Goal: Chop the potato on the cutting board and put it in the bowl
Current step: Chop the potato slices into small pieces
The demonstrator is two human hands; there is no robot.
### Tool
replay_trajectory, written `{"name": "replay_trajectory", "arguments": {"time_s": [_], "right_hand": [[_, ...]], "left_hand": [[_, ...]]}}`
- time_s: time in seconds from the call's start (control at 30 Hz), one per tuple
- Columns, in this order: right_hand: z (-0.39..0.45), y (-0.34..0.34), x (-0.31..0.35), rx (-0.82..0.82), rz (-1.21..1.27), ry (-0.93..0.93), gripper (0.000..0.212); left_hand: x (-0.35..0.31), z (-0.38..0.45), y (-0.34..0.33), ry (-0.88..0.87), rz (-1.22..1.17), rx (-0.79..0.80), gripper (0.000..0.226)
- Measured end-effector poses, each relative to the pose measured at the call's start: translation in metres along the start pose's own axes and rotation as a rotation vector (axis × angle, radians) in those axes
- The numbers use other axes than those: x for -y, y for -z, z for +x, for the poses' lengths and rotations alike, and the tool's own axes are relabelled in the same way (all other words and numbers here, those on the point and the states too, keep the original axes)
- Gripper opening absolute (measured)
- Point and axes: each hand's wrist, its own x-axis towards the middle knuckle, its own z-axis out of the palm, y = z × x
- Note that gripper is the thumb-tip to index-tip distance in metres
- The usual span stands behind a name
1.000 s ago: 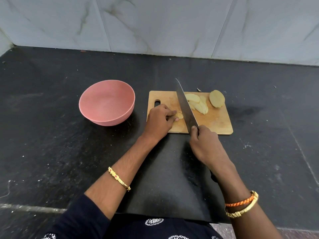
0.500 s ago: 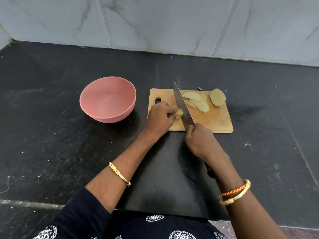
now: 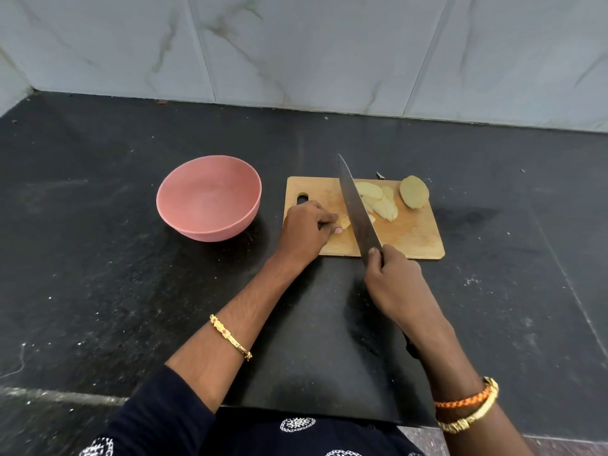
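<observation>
A wooden cutting board (image 3: 414,238) lies on the black counter. My left hand (image 3: 307,230) pins a small potato piece (image 3: 343,222) to the board's left part with curled fingers. My right hand (image 3: 391,274) grips the handle of a large knife (image 3: 357,209), whose blade slants across the board just right of that piece. Several cut potato wedges (image 3: 381,204) lie right of the blade, and a potato half (image 3: 414,191) rests at the board's far right corner. An empty pink bowl (image 3: 210,199) stands left of the board.
The black stone counter (image 3: 115,274) runs back to a marble-tiled wall (image 3: 296,47). A tiny dark scrap (image 3: 381,175) lies just behind the board. The counter's front edge is close to my body.
The knife blade went down beside the held piece half a second ago and now stands raised and tilted again. My left hand stays on the small piece.
</observation>
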Motion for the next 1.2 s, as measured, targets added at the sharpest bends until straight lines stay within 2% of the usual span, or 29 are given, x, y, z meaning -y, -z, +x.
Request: {"name": "replay_trajectory", "arguments": {"time_s": [0.37,0.6,0.77,0.93,1.2], "right_hand": [[0.017,-0.013,0.017,-0.02,-0.116,0.034,0.031],[0.016,-0.014,0.013,0.061,-0.163,-0.035,0.032],[-0.002,-0.004,-0.003,0.085,-0.1,-0.074,0.033],[0.0,0.004,0.0,-0.013,0.021,0.006,0.033],[0.01,-0.007,0.009,0.025,-0.087,0.038,0.032]], "left_hand": [[-0.002,0.0,0.002,0.008,-0.021,-0.004,0.029],[-0.002,-0.002,-0.001,0.035,-0.022,-0.017,0.026],[-0.003,-0.005,0.003,0.087,-0.1,-0.006,0.032],[-0.003,-0.007,0.001,0.157,-0.158,-0.03,0.052],[-0.006,-0.007,0.005,0.159,-0.157,0.001,0.057]]}}
